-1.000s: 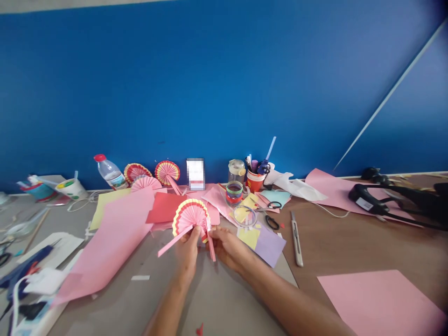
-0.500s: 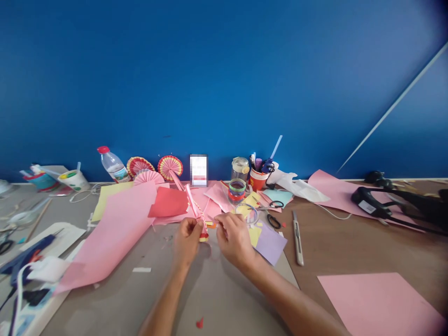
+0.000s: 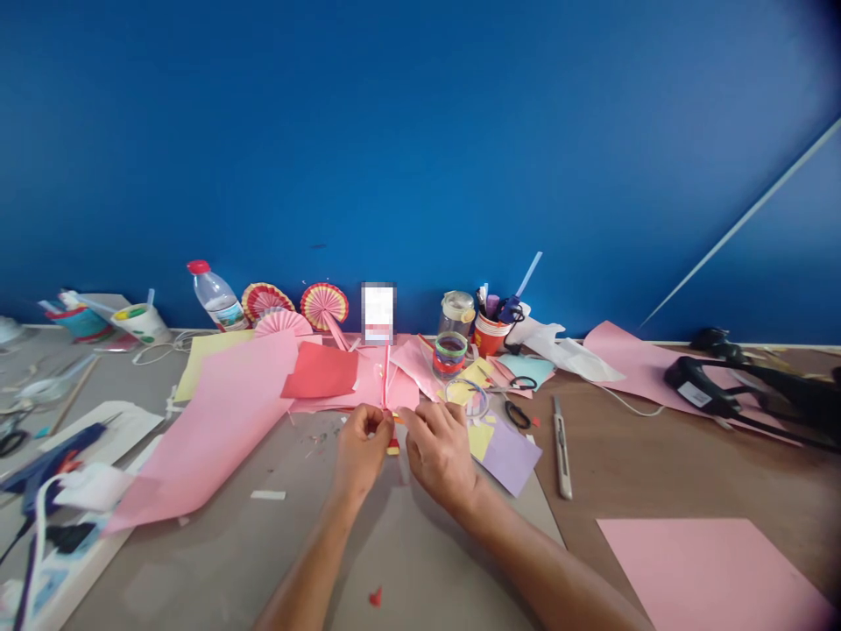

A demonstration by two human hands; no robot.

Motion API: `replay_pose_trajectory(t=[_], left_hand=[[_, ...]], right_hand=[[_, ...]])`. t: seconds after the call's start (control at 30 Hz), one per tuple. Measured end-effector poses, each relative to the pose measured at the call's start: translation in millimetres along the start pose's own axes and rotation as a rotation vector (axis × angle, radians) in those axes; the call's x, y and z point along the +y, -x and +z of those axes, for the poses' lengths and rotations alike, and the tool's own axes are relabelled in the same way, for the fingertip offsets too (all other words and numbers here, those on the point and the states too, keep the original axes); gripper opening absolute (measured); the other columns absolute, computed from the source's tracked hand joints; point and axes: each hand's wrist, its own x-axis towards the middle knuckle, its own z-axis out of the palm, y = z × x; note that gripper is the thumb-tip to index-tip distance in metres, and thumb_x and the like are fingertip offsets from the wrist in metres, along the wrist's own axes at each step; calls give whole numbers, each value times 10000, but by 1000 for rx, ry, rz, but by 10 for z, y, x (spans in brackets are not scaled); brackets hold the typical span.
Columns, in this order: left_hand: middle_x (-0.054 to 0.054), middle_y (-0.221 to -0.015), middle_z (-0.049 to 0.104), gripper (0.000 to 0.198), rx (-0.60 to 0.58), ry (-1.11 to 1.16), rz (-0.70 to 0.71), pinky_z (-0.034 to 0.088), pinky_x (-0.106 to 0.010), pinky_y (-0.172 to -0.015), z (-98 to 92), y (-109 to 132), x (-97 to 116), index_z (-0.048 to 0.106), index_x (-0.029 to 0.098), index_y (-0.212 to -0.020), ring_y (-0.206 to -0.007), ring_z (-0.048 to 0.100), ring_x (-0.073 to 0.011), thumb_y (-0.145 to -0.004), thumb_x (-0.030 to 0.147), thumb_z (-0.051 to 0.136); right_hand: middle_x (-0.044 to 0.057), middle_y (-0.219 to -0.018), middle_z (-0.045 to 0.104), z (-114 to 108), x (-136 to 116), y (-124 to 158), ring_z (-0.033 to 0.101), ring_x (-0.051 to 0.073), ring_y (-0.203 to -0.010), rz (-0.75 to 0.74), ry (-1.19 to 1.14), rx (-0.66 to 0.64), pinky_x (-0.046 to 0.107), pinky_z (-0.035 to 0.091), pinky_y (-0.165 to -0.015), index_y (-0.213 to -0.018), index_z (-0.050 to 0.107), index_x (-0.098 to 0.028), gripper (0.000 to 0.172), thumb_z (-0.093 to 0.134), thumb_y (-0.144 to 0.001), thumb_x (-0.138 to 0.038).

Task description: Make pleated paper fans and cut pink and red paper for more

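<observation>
Between my hands stands a narrow pleated paper strip, pink above, with a red and yellow end below. My left hand is closed, its thumb and forefinger pinching the strip low down. Close on the strip's right side, my right hand is closed with curled fingers. Its fingertips lie right by the strip, and what they hold, if anything, is hidden. Behind the hands are sheets of pink paper and a red paper piece. Round pleated paper fans lean against the blue wall.
Left are a large pink sheet, a glue gun and a power strip. A bottle leans at the back. Right of my hands lie scissors, purple paper and a utility knife, with a jar behind.
The pleated strip has swung from tilted and open to nearly upright, seen edge-on. My right hand has come closer to my left. The view has shifted slightly.
</observation>
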Motion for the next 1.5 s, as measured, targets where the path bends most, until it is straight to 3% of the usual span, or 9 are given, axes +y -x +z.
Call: replay_pose_trajectory(t=[0.37, 0.6, 1.1, 1.33, 1.5], left_hand=[[53, -558, 516, 165, 125, -181, 76, 386, -226, -539, -18, 26, 39, 502, 212, -627, -537, 489, -117, -732, 322, 566], [53, -591, 530, 185, 179, -346, 179, 357, -227, -550, -34, 45, 24, 460, 220, -653, -549, 486, -114, -785, 326, 534], [30, -643, 565, 188, 176, -399, 194, 371, -240, -566, -39, 38, 1, 460, 223, -705, -569, 518, -126, -834, 355, 499], [21, -651, 537, 165, 200, -459, 262, 363, -248, -579, -36, 51, -5, 424, 228, -683, -598, 488, -138, -833, 274, 478], [-17, -739, 591, 97, 177, -466, 287, 399, -273, -614, -39, 54, -31, 499, 224, -758, -683, 541, -167, -840, 265, 467]], right_hand=[[43, -753, 549, 27, -70, 27, 491, 174, -727, 18, 17, -18, 323, 301, -703, -1039, 632, -185, 271, 402, -902, -140], [40, -752, 547, 53, -134, 34, 488, 174, -723, 45, 15, -48, 321, 298, -697, -1053, 635, -197, 254, 436, -899, -157], [37, -760, 540, 78, -155, 29, 480, 173, -719, 77, 6, -58, 317, 293, -691, -1098, 627, -195, 298, 423, -888, -133], [31, -753, 532, 127, -181, 39, 468, 167, -686, 71, 13, -77, 312, 295, -681, -1037, 638, -188, 252, 433, -898, -144], [39, -769, 547, 138, -180, 39, 483, 167, -694, 84, -15, -122, 310, 305, -685, -1048, 636, -191, 251, 426, -916, -161]])
